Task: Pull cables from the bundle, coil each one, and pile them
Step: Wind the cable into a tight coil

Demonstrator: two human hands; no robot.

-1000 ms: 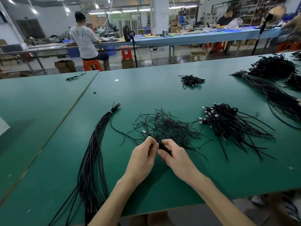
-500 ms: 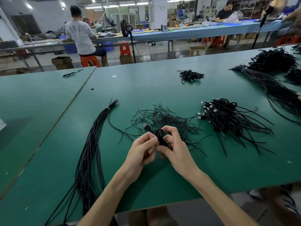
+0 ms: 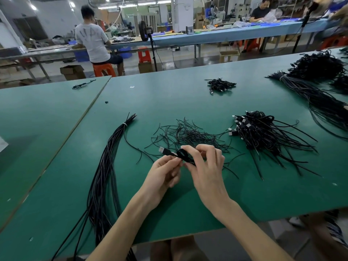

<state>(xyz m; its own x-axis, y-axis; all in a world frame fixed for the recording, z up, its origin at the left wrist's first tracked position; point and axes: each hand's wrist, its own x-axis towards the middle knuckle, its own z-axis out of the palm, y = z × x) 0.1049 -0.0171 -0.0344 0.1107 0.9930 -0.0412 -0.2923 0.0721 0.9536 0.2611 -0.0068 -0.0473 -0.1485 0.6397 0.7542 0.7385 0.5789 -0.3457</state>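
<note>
The left hand [image 3: 163,172] and right hand [image 3: 205,166] meet above the worktop [image 3: 188,102] a little in from its near edge, both pinching one small coiled cable [image 3: 183,155] — its plug [image 3: 163,150] juts out leftward past the left fingertips. Just beyond lies a scatter of loose thin wires [image 3: 190,134]; the long tied bundle [image 3: 105,178] runs off the near edge toward the left corner, and a pile of coiled cables [image 3: 263,132] sits toward the right edge.

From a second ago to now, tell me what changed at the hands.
Both hands, left and right, lifted the coiled cable off the table; its USB plug now sticks out left. The bundle and piled cables stayed put.
</note>
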